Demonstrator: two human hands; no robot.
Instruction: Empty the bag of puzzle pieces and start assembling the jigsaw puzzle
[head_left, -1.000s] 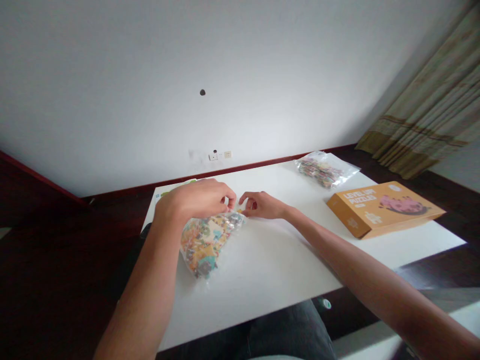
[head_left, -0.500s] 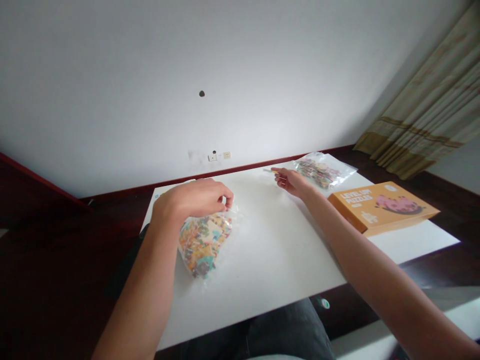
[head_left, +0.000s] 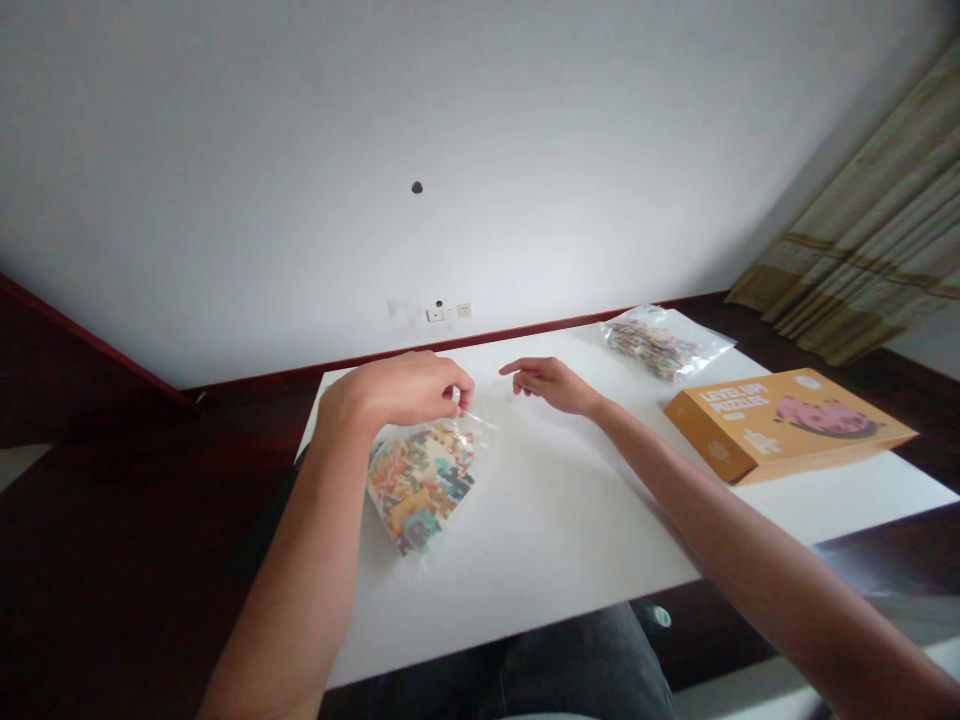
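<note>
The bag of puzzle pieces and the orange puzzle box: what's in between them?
In the head view, the right forearm crosses between the bag of puzzle pieces and the orange puzzle box, above the white tabletop.

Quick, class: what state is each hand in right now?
Left hand: closed, pinching the top edge of the nearer clear bag.
Right hand: loosely open, nothing visible in it.

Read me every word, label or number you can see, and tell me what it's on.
"LEVEL UP!" on top of the orange box.
"PUZZLES" just under it, same box.
The box's smaller white marks, on its top and side, are too small and blurred to read.
Nothing legible elsewhere.
</note>
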